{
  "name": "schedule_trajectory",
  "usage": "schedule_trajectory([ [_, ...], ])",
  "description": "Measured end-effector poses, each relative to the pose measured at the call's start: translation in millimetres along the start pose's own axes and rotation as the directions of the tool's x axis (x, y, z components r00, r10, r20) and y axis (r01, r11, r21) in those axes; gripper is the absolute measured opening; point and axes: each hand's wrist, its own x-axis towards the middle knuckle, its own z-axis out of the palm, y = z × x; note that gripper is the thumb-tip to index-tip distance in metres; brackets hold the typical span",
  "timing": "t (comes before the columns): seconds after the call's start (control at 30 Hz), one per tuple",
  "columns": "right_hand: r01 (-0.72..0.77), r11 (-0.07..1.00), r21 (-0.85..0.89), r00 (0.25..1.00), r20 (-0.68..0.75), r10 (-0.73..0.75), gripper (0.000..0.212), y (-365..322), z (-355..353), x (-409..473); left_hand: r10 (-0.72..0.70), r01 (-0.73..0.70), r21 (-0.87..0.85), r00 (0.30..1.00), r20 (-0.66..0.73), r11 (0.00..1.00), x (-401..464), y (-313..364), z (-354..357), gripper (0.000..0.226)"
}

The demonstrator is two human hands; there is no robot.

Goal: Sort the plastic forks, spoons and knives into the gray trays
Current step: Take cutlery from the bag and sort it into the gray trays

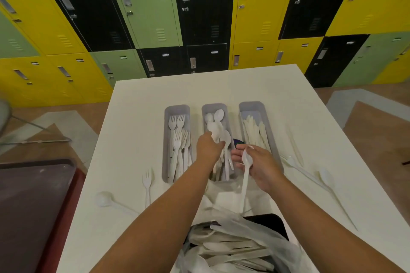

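Note:
Three gray trays stand side by side on the white table. The left tray (166,139) holds forks, the middle tray (205,109) spoons, the right tray (265,115) knives. My left hand (207,147) reaches over the middle tray and holds a white spoon (216,133) above the others. My right hand (258,165) hovers between the middle and right trays and holds another white spoon (246,175), bowl up, handle hanging toward me. A clear plastic bag (233,248) full of white cutlery sits at the near edge.
Loose cutlery lies on the table (137,99): a fork (146,186) and a spoon (106,199) at the left, a spoon (326,176) and knives (295,146) at the right. Colored lockers (155,6) stand behind. A dark tray with a red rim (73,201) lies at the left.

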Motion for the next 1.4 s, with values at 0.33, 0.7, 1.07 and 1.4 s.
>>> schedule_trajectory([
  [0.33, 0.078, 0.996, 0.045, 0.996, -0.036, -0.077, 0.025, -14, 14, 15, 0.043, 0.144, -0.202, 0.705, 0.708, 0.969, -33, 1, -13, 0.015],
  [0.7, 0.082, 0.948, -0.307, 0.993, 0.107, -0.051, 0.043, 0, 18, 13, 0.043, -0.078, 0.18, 0.981, 0.191, 0.981, -3, 2, -16, 0.027],
  [1.07, 0.217, 0.905, -0.365, 0.935, 0.344, -0.086, 0.022, -3, 7, -45, 0.365, -0.403, 0.13, 0.899, 0.24, 0.906, -81, -9, -52, 0.022],
  [1.4, 0.448, 0.553, -0.703, 0.811, 0.579, 0.08, 0.018, 42, -15, -112, 0.486, -0.646, 0.368, 0.755, 0.44, 0.669, -163, -56, -64, 0.016],
])
